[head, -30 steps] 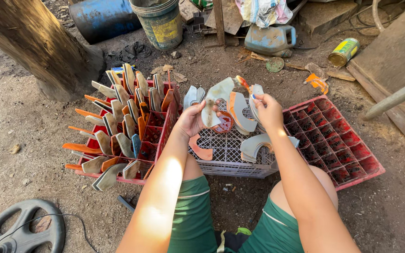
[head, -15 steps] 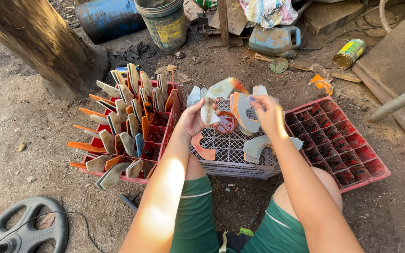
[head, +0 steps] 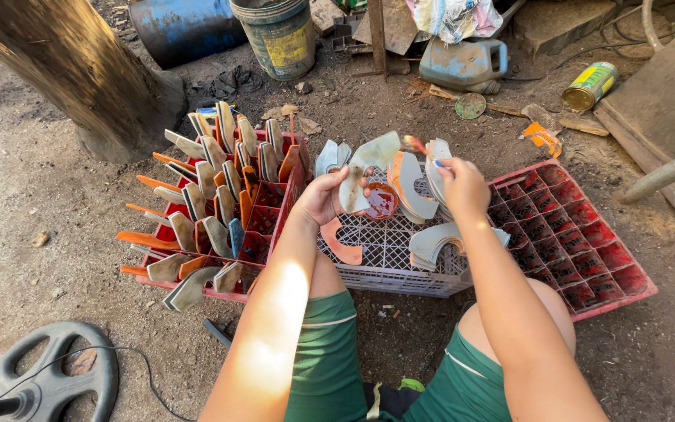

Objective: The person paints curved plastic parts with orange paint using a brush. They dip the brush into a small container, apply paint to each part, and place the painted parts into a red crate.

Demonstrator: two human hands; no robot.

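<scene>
1. The left hand (head: 323,195) grasps a curved grey piece (head: 365,168), fingers wrapped round its lower end, holding it up above the white crate (head: 388,262).
2. The right hand (head: 462,186) is closed on a thin brush (head: 422,148); its reddish tip points at the upper part of the piece, very near it, though I cannot tell if it touches.
3. A small bowl of red paint (head: 382,202) sits on the white crate, just under the piece and between the two hands.
4. More curved pieces lie on the white crate: a stack (head: 416,184) beside the bowl, an orange one (head: 341,244) near the left wrist, and grey ones (head: 439,241) under the right forearm.
5. Left of the white crate, touching it, stands a red crate (head: 263,227) whose cells hold many upright pieces (head: 212,187), grey and orange.
6. Right of the white crate lies a second red crate (head: 580,242), its cells bare.
7. Beyond the white crate on the dirt stand a bucket (head: 279,35), a blue drum (head: 185,27), a jerrycan (head: 462,62) and a tin can (head: 589,84).
8. A tree trunk (head: 72,70) rises well left of the white crate, behind the red crate.
9. A weight plate (head: 48,379) lies on the ground, near and left of the person's knee.
</scene>
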